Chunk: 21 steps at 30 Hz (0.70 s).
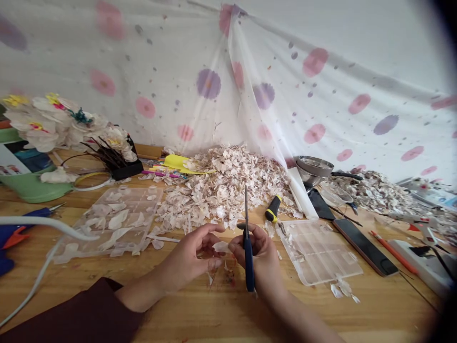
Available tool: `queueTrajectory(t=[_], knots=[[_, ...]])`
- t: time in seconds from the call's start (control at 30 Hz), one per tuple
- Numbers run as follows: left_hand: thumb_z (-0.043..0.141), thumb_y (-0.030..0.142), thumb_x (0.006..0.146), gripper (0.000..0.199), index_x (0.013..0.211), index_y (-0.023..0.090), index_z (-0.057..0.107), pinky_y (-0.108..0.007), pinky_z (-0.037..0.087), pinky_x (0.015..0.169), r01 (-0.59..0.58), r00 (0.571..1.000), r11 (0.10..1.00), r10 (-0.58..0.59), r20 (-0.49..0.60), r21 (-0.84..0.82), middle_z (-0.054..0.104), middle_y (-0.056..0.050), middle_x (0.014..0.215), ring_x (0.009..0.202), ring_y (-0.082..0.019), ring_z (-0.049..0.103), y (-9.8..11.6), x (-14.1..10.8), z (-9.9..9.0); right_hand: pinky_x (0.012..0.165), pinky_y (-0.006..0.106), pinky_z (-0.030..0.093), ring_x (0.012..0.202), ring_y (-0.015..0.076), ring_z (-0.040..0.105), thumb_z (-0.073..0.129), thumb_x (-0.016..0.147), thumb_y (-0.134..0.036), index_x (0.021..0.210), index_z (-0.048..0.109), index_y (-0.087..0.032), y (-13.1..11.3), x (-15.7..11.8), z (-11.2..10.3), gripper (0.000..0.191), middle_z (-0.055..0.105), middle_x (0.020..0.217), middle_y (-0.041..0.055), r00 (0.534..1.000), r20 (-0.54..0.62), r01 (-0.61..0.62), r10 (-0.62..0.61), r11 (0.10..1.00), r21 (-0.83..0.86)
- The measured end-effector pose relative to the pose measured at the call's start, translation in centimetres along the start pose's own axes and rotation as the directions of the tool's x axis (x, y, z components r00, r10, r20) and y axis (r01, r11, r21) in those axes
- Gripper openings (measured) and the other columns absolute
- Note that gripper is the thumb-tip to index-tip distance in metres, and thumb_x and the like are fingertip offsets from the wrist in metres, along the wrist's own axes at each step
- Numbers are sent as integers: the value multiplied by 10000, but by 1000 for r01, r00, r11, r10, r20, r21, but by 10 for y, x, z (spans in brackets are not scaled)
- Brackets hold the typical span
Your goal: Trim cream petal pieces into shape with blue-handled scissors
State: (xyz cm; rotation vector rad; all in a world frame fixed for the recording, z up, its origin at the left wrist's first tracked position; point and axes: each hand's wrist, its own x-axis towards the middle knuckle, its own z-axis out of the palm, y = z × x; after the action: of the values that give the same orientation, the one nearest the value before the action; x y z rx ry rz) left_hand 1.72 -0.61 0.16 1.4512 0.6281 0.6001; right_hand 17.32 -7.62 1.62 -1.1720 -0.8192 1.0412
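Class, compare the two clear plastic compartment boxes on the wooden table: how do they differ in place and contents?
The left box lies beyond the left hand and holds many pale petal-shaped pieces. The right box lies beside the right hand, which holds blue-handled scissors, and looks almost empty. Both are clear, flat and compartmented.

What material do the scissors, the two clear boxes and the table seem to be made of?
Scissors: blades look like dull grey metal, handles like smooth blue plastic. Left clear box and right clear box: probably thin transparent plastic, since the table shows through the moulded compartments. Table: looks like light wood with visible grain, matte.
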Motion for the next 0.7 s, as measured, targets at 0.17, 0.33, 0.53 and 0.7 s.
queueTrajectory(t=[0.17,0.33,0.53,0.7], knots=[[659,267,748,416,1131,209,510,-331,454,774,-18,999,998,22,-48,63,625,-10,835,814,-187,603,1,-1,2,466,194,395,504,93,515,853,578,-300,942,591,-192,3,1,2,461,654,630,-41,1000,-7,-21,21,1000,8],[628,250,780,370,1135,215,529,-329,447,800,-48,992,993,60,-109,109,645,-5,827,818,-181,609,3,-4,-1,509,180,410,547,93,546,872,530,-221,945,600,-168,5,2,3,498,665,623,-40,999,-2,-43,43,999,13],[622,243,788,350,1127,217,540,-320,444,789,-78,984,988,98,-150,133,638,4,799,817,-182,618,4,-2,-3,461,159,373,503,75,511,874,489,-159,910,594,-164,10,2,5,506,660,602,-55,997,9,-77,77,996,48],[629,279,799,360,1142,225,534,-319,445,800,-101,982,990,115,-147,102,654,-12,864,862,-190,627,1,-3,-2,491,182,411,521,87,523,858,527,-175,941,582,-174,15,0,5,497,654,616,-56,998,18,-55,55,998,27]])
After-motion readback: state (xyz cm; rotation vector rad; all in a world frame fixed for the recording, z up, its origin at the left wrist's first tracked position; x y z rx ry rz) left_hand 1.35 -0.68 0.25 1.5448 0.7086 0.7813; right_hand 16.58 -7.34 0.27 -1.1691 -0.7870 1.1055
